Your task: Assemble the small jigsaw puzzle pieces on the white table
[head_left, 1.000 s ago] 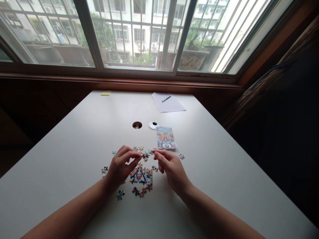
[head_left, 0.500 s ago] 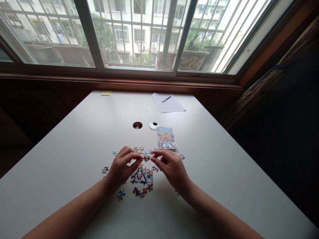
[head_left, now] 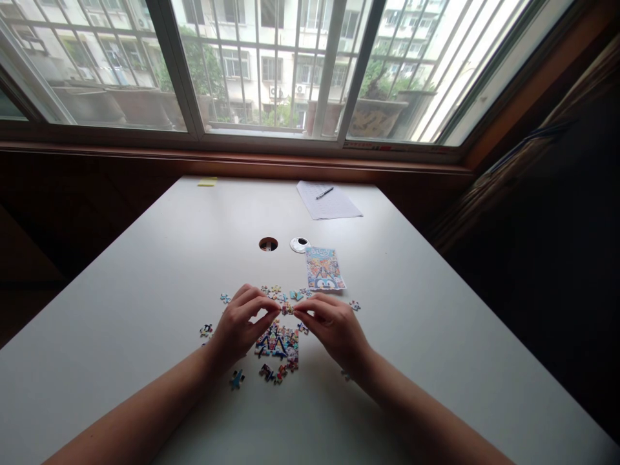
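Observation:
Between my two hands is a small jigsaw puzzle piece (head_left: 287, 310), pinched at its left by my left hand (head_left: 245, 318) and at its right by my right hand (head_left: 334, 320). Whether it is one piece or two joined is too small to tell. Just below lies a joined section of the puzzle (head_left: 278, 342), colourful with dark blue lines, partly covered by my left hand. A short strip of joined pieces (head_left: 274, 373) lies under its lower edge. Several loose pieces (head_left: 274, 290) are beyond my fingertips, and a blue piece (head_left: 237, 379) is near my left wrist.
A printed picture sheet (head_left: 324, 268) lies beyond my right hand. Past it are a round cap (head_left: 300, 245) and a cable hole (head_left: 268, 244) in the white table (head_left: 121, 310). Paper (head_left: 334, 205) with a pen (head_left: 324, 193) and yellow notes (head_left: 207, 182) lie at the far edge.
My right thumb and fingertips have come together, closing onto the right side of the piece. A light-blue loose piece beyond shows more fully now. My left hand has barely moved.

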